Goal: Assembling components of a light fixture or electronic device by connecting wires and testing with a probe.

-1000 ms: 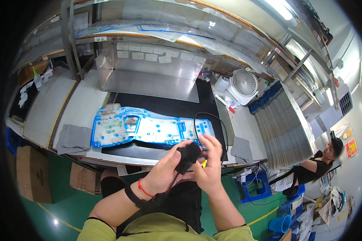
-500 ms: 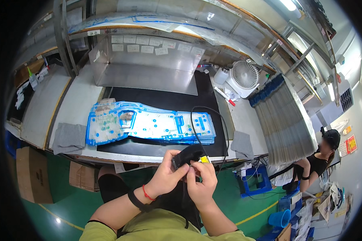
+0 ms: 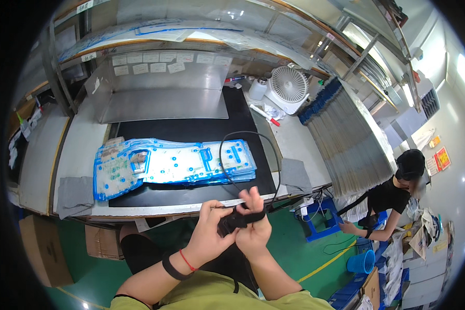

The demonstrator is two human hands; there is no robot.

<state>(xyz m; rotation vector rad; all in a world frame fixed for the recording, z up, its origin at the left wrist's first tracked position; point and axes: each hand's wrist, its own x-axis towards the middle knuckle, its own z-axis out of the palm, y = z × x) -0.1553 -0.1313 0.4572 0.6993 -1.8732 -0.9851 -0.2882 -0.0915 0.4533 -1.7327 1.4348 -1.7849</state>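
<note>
Above my lap, just off the table's front edge, my left hand (image 3: 207,230) is closed on a black strap (image 3: 233,221) with a small dark block on it. The strap runs across my right hand (image 3: 254,237) below the fingers, which stick up past it and hold nothing I can see. Part of the strap is hidden by both hands. A thin black cable (image 3: 278,150) loops up over the table beside my right hand. Beyond lies a stack of clear, blue-edged plastic sheets (image 3: 183,168) of long, irregular outline.
The stack rests on a black mat (image 3: 191,124) before a metal guard (image 3: 165,106). A white fan (image 3: 289,85), a red-capped marker (image 3: 266,115) and a row of upright grey sheets (image 3: 346,137) stand right. Grey cloths (image 3: 294,175) lie near the front edge. Another person (image 3: 385,201) is at right.
My right fingers have gone from pinching beside the strap to reaching up past it, with the strap across them. The yellow label is out of sight. The view has shifted rightward.
</note>
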